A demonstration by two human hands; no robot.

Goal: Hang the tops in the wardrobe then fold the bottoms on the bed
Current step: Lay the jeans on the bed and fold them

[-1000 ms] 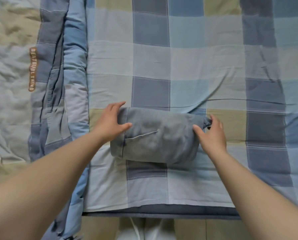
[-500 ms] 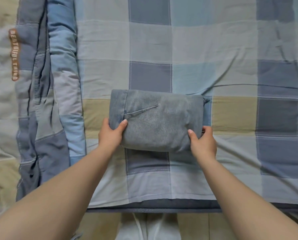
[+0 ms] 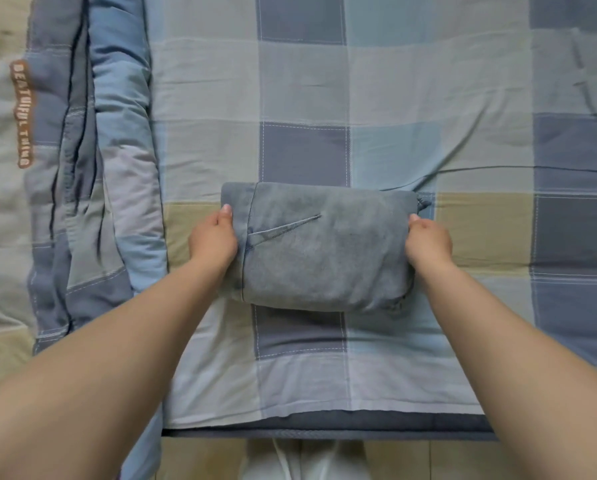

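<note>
A folded grey pair of bottoms, with a slanted pocket seam on top, lies as a compact bundle on the checked bed sheet. My left hand grips its left end, thumb on top and fingers tucked beneath the fabric. My right hand grips the right end the same way, thumb up at the far corner. A small tip of fabric sticks out beyond the right far corner. Whether the bundle is lifted off the sheet I cannot tell.
A rolled blue and grey duvet with an orange lettered label lies along the left. The bed's front edge runs below my arms, with floor and my white trousers beyond it.
My hands moved from the bundle's near corners to its two ends. The bundle looks rounder on its near side, and the view shifted slightly.
</note>
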